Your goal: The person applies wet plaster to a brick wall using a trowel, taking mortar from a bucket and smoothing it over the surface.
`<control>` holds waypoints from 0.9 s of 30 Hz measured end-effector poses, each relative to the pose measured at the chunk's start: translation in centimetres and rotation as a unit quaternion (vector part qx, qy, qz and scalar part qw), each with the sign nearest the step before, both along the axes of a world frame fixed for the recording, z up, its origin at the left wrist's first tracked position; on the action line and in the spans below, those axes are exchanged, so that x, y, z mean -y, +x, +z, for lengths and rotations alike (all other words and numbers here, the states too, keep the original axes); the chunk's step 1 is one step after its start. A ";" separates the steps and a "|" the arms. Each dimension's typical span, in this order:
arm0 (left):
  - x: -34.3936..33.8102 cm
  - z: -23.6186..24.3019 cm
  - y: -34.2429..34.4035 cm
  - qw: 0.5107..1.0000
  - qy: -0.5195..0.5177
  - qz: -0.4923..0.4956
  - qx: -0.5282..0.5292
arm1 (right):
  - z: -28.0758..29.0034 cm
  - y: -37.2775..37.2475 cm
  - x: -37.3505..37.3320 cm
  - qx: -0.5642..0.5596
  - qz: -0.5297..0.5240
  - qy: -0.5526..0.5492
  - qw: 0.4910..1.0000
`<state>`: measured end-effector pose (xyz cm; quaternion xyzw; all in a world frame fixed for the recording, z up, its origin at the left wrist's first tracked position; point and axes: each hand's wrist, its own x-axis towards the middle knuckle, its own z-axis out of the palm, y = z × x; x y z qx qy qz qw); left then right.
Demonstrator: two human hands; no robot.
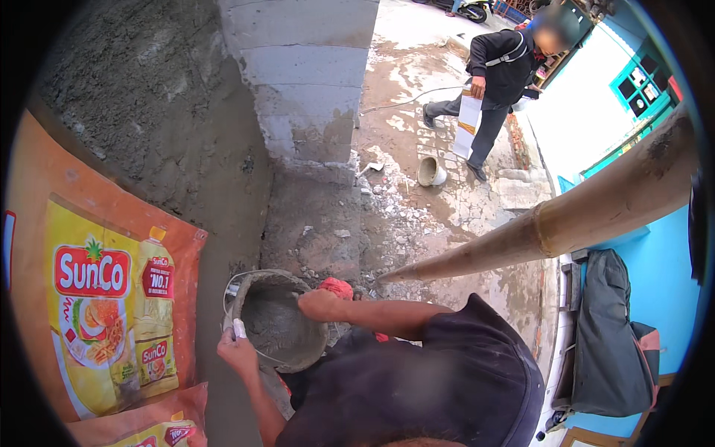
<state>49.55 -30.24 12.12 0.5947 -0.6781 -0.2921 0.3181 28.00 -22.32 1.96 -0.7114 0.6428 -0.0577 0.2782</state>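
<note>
Bucket: a grey bucket [275, 320] caked with wet mortar, low in the view at about 7 o'clock from centre, at the foot of the plastered wall [149, 112].
Left hand: the left hand [237, 349] grips the bucket's near rim at its 7 o'clock edge, fingers clenched on it.
Right hand: the right hand [319, 304] rests on the rim at 2 o'clock, grasping it beside a red cloth [337, 287].
Surroundings: a bamboo pole [551, 223] slants in from 3 o'clock; a second bucket [430, 172] stands well apart at 12 o'clock near another person [495, 82]; an orange banner [104, 298] at 9 o'clock.

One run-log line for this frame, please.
left hand: grips bucket rim | right hand: on far rim | contents: wet grey mortar | background: person, small bucket
</note>
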 end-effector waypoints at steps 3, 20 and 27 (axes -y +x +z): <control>2.4 1.1 0.5 0.999 -0.010 -0.036 0.009 | 4.5 2.1 0.1 -0.017 0.045 -0.004 0.999; 2.4 8.6 -2.7 0.992 0.018 -0.035 -0.118 | 9.9 1.3 -0.9 0.561 -0.102 0.438 0.695; 1.6 2.8 1.0 0.981 0.024 0.143 -0.130 | 7.2 1.4 -2.3 0.592 -0.158 0.429 0.664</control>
